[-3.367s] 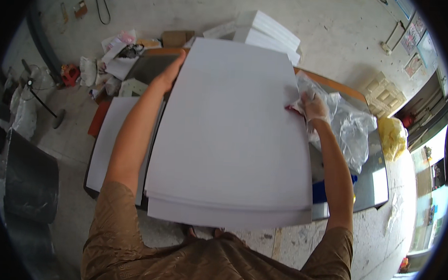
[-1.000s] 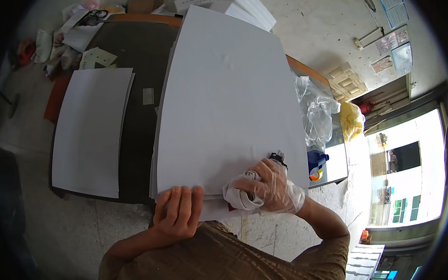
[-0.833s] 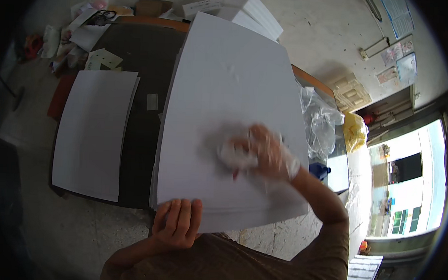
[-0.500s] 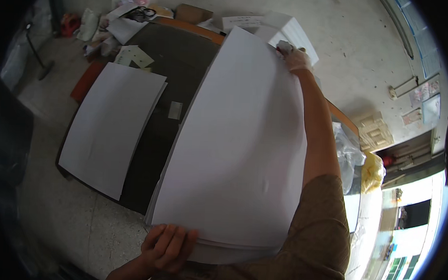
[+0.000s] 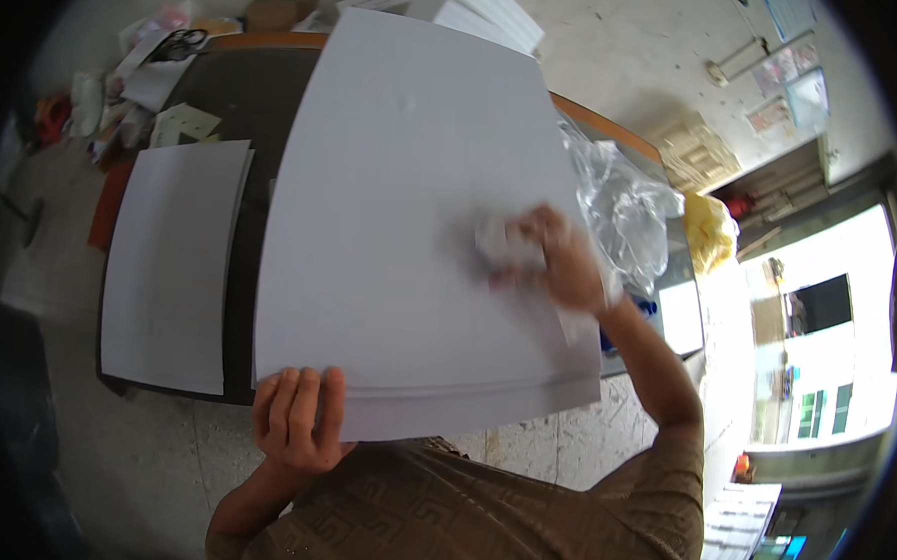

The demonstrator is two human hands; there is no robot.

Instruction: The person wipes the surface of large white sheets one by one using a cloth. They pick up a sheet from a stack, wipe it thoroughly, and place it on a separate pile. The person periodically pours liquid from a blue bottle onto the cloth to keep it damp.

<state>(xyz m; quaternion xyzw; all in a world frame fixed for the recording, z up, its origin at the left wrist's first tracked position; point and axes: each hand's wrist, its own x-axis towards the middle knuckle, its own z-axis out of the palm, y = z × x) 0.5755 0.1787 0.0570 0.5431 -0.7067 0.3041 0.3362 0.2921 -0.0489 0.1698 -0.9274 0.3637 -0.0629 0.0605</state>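
Both hands work the white sheet (image 5: 412, 208), lengthwise away: left hand (image 5: 297, 419) pinches its near edge, right hand (image 5: 559, 260) clutches a wad (image 5: 498, 244).

A dark counter (image 5: 267, 82) with a wooden edge stands on a pale, speckled concrete floor (image 5: 619, 47). Right of the counter, bright daylight pours through a wide doorway (image 5: 816, 336).

The big sheets (image 5: 402, 208) cover most of the table (image 5: 261, 102), so my right hand (image 5: 559, 265) has their whole flat top to pass over. My left hand (image 5: 297, 424) sits at their near edge. Left of them, only a narrow dark strip of table shows before the smaller sheets (image 5: 174, 268). Crumpled plastic (image 5: 622, 203) crowds the right edge just beside my right hand. Clutter (image 5: 147, 67) fills the far left corner, and a white stack (image 5: 480, 6) blocks the far edge.
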